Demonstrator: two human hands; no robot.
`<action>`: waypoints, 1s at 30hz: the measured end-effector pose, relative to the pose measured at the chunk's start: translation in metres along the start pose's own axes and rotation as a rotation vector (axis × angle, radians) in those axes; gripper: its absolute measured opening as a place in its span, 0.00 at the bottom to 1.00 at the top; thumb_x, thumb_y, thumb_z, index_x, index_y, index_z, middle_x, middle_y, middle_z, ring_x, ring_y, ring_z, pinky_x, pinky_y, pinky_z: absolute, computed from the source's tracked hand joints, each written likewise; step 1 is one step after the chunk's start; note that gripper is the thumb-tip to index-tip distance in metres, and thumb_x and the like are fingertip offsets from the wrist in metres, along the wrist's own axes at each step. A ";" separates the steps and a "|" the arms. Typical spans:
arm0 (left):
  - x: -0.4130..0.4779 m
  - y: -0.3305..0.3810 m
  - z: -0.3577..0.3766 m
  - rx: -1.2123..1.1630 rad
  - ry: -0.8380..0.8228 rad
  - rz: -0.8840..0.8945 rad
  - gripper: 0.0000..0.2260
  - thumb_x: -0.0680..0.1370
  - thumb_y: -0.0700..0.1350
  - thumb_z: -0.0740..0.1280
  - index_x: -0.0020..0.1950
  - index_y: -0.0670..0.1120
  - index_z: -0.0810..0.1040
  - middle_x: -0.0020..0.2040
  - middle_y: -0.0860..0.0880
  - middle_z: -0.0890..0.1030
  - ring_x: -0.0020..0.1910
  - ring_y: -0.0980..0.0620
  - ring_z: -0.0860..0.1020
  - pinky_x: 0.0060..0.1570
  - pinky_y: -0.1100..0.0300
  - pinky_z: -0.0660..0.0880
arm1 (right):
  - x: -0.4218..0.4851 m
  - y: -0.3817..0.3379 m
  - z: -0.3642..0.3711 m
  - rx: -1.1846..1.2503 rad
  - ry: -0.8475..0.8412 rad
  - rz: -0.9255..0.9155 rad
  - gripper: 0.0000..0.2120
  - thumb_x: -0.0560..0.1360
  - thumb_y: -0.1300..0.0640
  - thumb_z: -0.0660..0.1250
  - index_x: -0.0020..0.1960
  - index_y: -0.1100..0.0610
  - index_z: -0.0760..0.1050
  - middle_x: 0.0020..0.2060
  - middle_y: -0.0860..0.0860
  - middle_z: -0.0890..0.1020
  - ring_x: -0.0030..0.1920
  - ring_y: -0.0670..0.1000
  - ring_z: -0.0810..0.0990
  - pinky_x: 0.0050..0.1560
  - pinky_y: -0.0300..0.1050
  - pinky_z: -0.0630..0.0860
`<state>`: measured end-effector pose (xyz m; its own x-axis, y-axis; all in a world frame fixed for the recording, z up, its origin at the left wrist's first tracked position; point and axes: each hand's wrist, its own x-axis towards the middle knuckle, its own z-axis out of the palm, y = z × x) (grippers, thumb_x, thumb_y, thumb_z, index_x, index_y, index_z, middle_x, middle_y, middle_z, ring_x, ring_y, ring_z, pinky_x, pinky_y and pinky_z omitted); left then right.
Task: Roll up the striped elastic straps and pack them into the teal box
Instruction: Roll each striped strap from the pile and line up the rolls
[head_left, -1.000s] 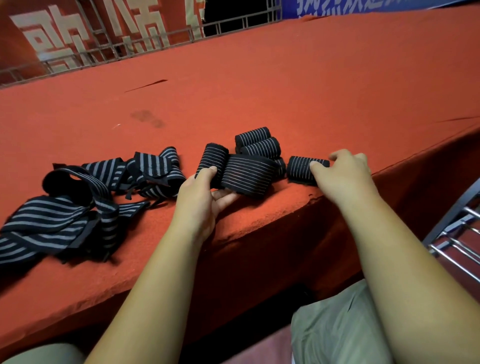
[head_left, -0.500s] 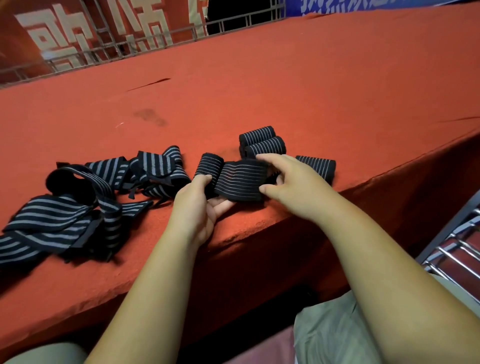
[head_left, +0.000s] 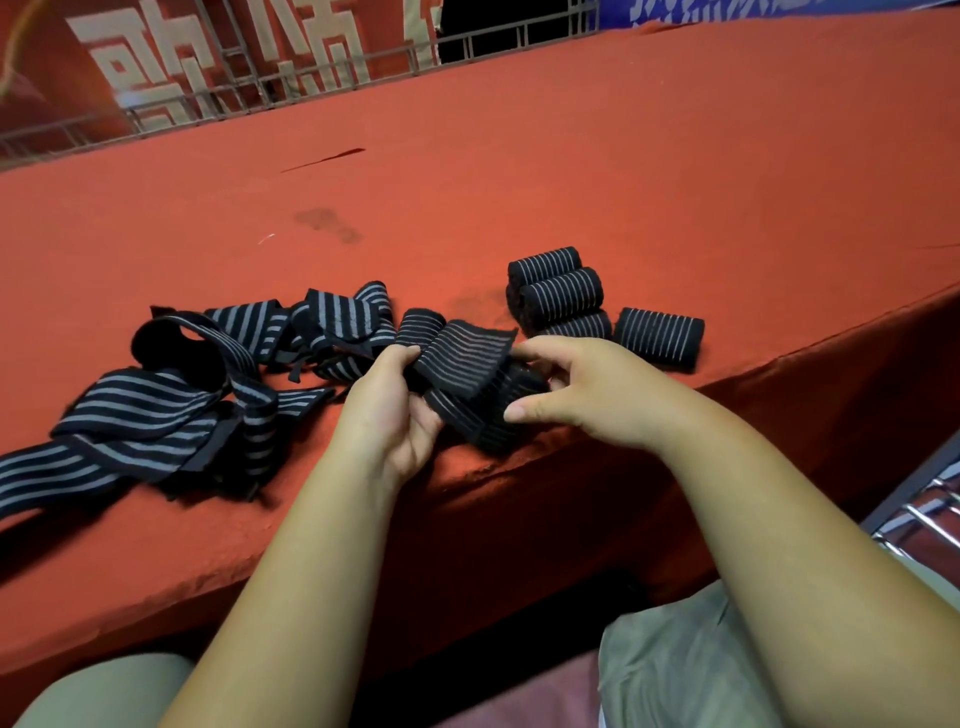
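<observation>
Head view: you are gripping a half-rolled black elastic strap with thin grey stripes (head_left: 467, 364) in your left hand (head_left: 384, 415). Your right hand (head_left: 592, 395) is curling round its rolled end, near the front edge of the red felt-covered table (head_left: 623, 156). Finished black striped rolls (head_left: 561, 291), four as far as the blur allows, are sitting just right. A tangled pile of loose striped straps (head_left: 171, 410) is waiting left. The teal box is not showing; packing is looking unstarted.
</observation>
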<state>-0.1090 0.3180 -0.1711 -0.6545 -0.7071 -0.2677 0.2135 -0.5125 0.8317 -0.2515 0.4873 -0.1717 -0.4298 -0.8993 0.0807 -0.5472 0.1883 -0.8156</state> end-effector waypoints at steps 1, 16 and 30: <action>0.000 0.001 -0.002 -0.022 0.006 0.012 0.14 0.88 0.39 0.57 0.67 0.37 0.79 0.58 0.39 0.87 0.51 0.44 0.88 0.45 0.49 0.87 | 0.000 -0.001 0.001 0.023 -0.005 -0.010 0.23 0.73 0.45 0.82 0.66 0.40 0.79 0.36 0.35 0.81 0.33 0.39 0.74 0.40 0.35 0.71; -0.004 0.022 -0.026 0.132 0.062 0.244 0.08 0.84 0.32 0.63 0.57 0.40 0.81 0.48 0.43 0.87 0.38 0.52 0.85 0.50 0.52 0.85 | -0.002 -0.011 -0.005 0.183 0.032 0.026 0.18 0.76 0.49 0.78 0.62 0.37 0.80 0.48 0.39 0.86 0.42 0.41 0.82 0.51 0.48 0.77; -0.017 0.035 -0.037 0.176 -0.010 0.176 0.15 0.83 0.34 0.66 0.70 0.41 0.82 0.62 0.39 0.87 0.61 0.43 0.86 0.70 0.42 0.79 | 0.000 -0.010 -0.010 0.278 0.054 -0.020 0.34 0.76 0.54 0.79 0.74 0.30 0.70 0.63 0.43 0.86 0.59 0.42 0.84 0.68 0.54 0.74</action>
<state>-0.0636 0.2941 -0.1558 -0.6255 -0.7729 -0.1070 0.1955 -0.2881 0.9374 -0.2529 0.4896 -0.1583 -0.4628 -0.8780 0.1225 -0.3412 0.0489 -0.9387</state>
